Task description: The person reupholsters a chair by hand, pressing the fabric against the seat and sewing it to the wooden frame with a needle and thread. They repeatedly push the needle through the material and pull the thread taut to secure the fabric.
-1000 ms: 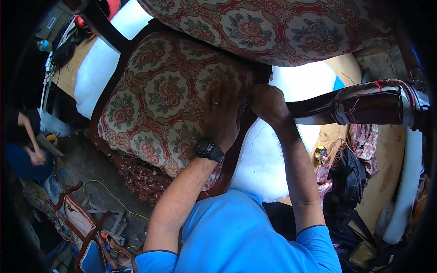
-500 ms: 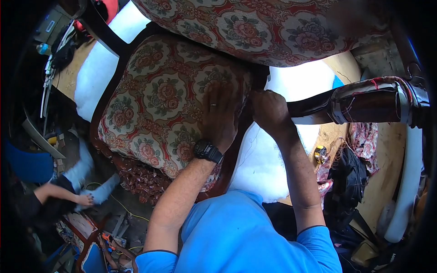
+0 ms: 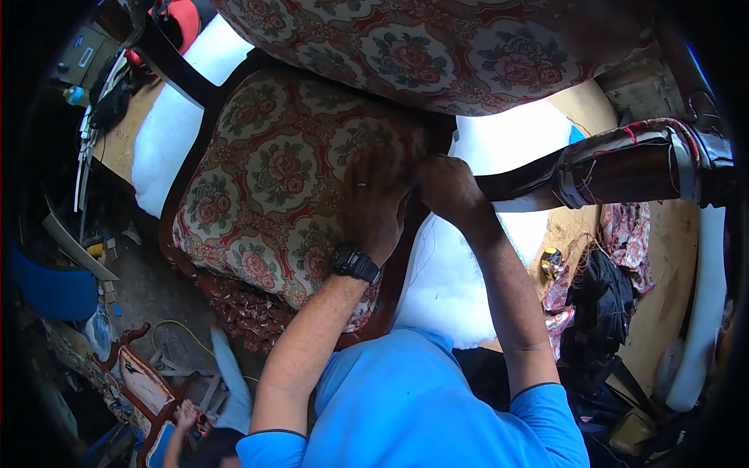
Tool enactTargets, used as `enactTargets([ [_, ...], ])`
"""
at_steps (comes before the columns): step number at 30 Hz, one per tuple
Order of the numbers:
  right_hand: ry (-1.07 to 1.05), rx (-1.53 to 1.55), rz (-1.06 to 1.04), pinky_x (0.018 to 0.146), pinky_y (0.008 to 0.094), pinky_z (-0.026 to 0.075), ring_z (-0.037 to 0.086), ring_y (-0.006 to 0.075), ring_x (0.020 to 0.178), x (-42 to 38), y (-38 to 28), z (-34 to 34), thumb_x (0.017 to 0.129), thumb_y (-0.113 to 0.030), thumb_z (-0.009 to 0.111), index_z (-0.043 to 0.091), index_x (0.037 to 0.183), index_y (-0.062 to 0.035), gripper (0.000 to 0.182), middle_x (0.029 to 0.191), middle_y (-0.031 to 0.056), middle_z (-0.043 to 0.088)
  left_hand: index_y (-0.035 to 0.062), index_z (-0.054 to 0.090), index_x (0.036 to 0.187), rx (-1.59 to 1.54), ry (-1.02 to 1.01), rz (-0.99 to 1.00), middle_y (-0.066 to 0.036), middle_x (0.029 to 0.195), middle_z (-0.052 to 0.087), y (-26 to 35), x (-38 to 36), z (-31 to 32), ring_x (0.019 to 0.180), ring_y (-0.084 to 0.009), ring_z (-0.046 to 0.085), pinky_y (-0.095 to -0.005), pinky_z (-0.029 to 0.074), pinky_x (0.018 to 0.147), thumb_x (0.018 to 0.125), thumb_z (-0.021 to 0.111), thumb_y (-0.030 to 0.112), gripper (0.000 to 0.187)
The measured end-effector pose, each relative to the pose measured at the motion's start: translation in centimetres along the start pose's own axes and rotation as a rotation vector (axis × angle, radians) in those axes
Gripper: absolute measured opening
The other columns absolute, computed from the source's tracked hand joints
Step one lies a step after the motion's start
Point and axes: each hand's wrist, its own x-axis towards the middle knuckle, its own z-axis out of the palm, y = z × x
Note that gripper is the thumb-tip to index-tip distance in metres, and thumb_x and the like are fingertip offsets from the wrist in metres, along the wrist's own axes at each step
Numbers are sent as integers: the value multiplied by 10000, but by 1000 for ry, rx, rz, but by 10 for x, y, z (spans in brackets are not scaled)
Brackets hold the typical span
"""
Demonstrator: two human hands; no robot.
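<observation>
A chair with a floral-upholstered seat (image 3: 281,168) and a dark carved wooden frame (image 3: 175,199) lies in front of me. My left hand (image 3: 374,207) rests flat on the patterned fabric near the seat's right edge, its fingers stretched out and in shadow. Beside it, my right hand (image 3: 449,191) is closed at the seat's edge, against the dark wood. Whatever its fingers grip is hidden. The padded backrest (image 3: 421,54), in the same floral cloth, fills the top of the view. An armrest (image 3: 616,175) with loose fabric and red trim extends to the right.
White wadding (image 3: 445,281) lies on a wooden surface under the chair. A yellow-black tape measure (image 3: 551,263), fabric scraps (image 3: 626,242) and a black bag (image 3: 601,292) are at right. At lower left, another person's hand (image 3: 186,415) is near a second chair frame (image 3: 144,382).
My right hand has shifted slightly left along the seat edge; my left hand stays nearly in place. The other person at lower left has moved down toward the second chair frame.
</observation>
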Motion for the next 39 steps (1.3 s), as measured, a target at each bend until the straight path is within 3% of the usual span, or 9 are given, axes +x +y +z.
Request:
enactTargets([
  [7, -152, -20, 124, 841, 444, 633, 784, 342, 981, 7, -7, -8, 947, -97, 671, 782, 940, -6, 144, 976, 215, 786, 126, 835, 1042, -24, 23, 50, -151, 1529, 610, 0, 2, -3, 1471, -402, 498, -581, 380, 1252, 826, 850, 131, 217],
  [10, 296, 95, 57, 895, 471, 599, 726, 378, 1076, -13, -14, -16, 937, -69, 684, 740, 1074, 13, 168, 1082, 222, 744, 78, 826, 1038, -93, -107, 21, -154, 1449, 665, 6, 13, -21, 1386, -388, 571, -527, 439, 1196, 859, 830, 116, 183],
  [15, 471, 520, 32, 980, 495, 563, 665, 437, 1124, -91, -58, -24, 922, 4, 708, 689, 1172, 2, 252, 1157, 220, 690, -22, 789, 1046, -859, -536, -452, -151, 1094, 764, 17, -23, -83, 1016, -297, 726, -395, 550, 938, 979, 763, 129, 168],
  [20, 419, 899, -99, 1082, 494, 531, 663, 365, 1252, -155, -114, -22, 942, -12, 757, 714, 1223, -32, 285, 1233, 156, 725, 17, 787, 1022, -1457, -306, -971, -69, 1332, 680, 52, -103, -130, 1149, -190, 671, -369, 513, 1033, 1074, 723, 190, 192],
  [25, 400, 1266, -10, 1061, 459, 521, 683, 289, 1175, -192, -112, -39, 1012, -18, 683, 696, 1111, -15, 100, 1105, 139, 723, 40, 738, 1206, -1341, -247, -421, -143, 1524, 590, 93, -106, -117, 1560, -285, 416, -479, 313, 1289, 1109, 669, 291, 278],
  [31, 361, 1622, 231, 861, 310, 528, 633, 153, 955, -250, -68, -33, 1129, -141, 550, 674, 1055, 14, 212, 992, 90, 679, 53, 642, 1379, -661, -476, 272, -159, 1361, 687, 113, -66, -92, 1367, -354, 614, -570, 387, 1248, 989, 782, 253, 460],
  [32, 376, 1602, 337, 829, 303, 525, 630, 147, 905, -247, -70, -28, 1131, -161, 558, 674, 1041, 14, 229, 943, 81, 676, 75, 677, 1294, -614, -440, 321, -139, 1169, 727, 113, -58, -85, 1196, -354, 692, -568, 451, 1197, 965, 771, 219, 371],
  [35, 511, 1656, 512, 753, 291, 517, 613, 134, 778, -221, -64, -3, 1130, -207, 583, 677, 1025, 19, 267, 825, 48, 655, 53, 723, 1239, -610, -471, 172, -170, 1231, 726, 89, -65, -63, 1207, -360, 690, -506, 491, 1158, 998, 715, 154, 262],
  [39, 607, 1624, 328, 710, 249, 492, 598, 90, 759, -193, -52, -25, 1126, -210, 613, 686, 1017, 8, 254, 828, 28, 647, 25, 722, 1254, -533, -384, 13, -180, 1314, 709, 61, -66, -68, 1256, -369, 677, -462, 530, 1110, 1024, 661, 96, 249],
])
